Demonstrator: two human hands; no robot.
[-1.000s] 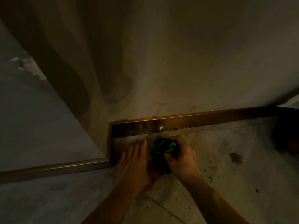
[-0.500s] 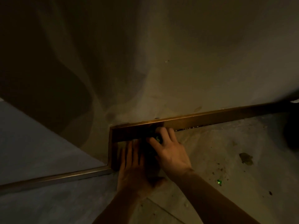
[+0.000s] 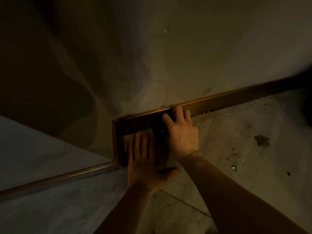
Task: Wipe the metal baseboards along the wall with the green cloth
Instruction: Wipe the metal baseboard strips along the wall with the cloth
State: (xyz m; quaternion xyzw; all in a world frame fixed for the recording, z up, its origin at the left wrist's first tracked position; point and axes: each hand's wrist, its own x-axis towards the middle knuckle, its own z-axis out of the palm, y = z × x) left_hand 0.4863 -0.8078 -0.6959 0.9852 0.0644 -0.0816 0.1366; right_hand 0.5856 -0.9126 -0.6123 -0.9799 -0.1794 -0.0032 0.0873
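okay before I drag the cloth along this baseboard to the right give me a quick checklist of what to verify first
1. Right hand pressed against the metal baseboard: ok, its fingers reach the top edge.
2. Green cloth under that hand: cannot tell how it is spread, only a dark bit shows.
3. Left hand braced flat on the floor: ok, open and apart from the cloth.
4. Baseboard face to the right free of obstacles: ok as far as the dim light shows.
5. Floor beside the path clean: not ok, debris specks and a dark scrap lie there.
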